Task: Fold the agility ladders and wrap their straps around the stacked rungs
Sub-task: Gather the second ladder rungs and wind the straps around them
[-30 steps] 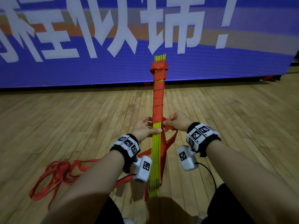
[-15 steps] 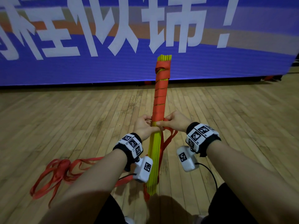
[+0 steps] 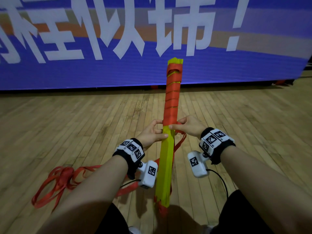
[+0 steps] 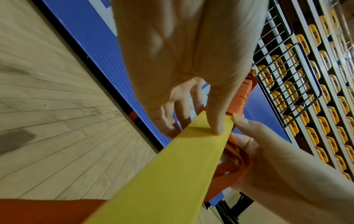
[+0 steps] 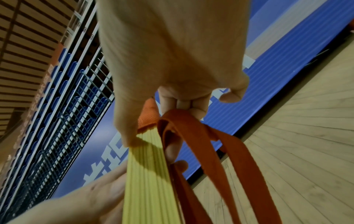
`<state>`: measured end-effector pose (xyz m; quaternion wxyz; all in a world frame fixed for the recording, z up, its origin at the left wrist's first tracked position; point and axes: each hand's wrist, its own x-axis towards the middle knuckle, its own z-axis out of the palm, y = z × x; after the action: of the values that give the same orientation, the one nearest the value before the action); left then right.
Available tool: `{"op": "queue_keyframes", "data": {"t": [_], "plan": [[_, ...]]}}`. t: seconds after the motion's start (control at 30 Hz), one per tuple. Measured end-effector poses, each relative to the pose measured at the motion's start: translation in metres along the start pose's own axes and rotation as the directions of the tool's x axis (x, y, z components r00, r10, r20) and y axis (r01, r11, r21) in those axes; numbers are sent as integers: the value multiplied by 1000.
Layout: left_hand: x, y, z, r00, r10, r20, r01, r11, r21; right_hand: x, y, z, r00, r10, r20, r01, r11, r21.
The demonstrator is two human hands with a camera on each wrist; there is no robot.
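Note:
A stack of yellow ladder rungs stands nearly upright in front of me, its upper half bound in turns of red strap. My left hand grips the stack just below the wrapped part, thumb across the flat yellow face. My right hand holds the loose red strap in curled fingers beside the stack, with its thumb laid on the rungs' edges. From that hand strap loops hang down.
More red strap lies in a tangled pile on the wooden floor at my lower left. A blue banner wall runs across the back. Railings and rows of seats rise behind it.
The stack has turned about its long axis, so its flat yellow face now shows instead of the rung edges. Both hands stay at the same height on it.

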<state>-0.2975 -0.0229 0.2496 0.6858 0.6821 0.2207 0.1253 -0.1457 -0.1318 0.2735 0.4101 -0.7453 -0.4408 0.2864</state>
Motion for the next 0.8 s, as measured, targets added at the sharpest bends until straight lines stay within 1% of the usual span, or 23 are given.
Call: {"op": "queue_keyframes", "data": {"t": [0.1,0.27,0.4,0.53,0.67,0.8], "plan": [[1,4,0,999,-31,-22,31,1000,-8,2,5,-1,1000,-16,23,14,998,68],[3,8,-8,995,-87,-51,85,995,-47,5,8,-4,997,2,83,-12,993,121],[3,5,-10,991,-85,-103,82,996,-37,7,9,-4,996,28,84,-39,992,123],[3,2,-12,987,-79,-138,77,997,-17,5,9,-4,988,22,156,-42,991,123],[5,1,-13,987,-48,-154,48,999,-7,3,5,-3,990,39,135,-57,990,133],[6,1,-11,981,-30,-191,31,1000,1,5,5,0,995,20,97,-43,970,240]]}}
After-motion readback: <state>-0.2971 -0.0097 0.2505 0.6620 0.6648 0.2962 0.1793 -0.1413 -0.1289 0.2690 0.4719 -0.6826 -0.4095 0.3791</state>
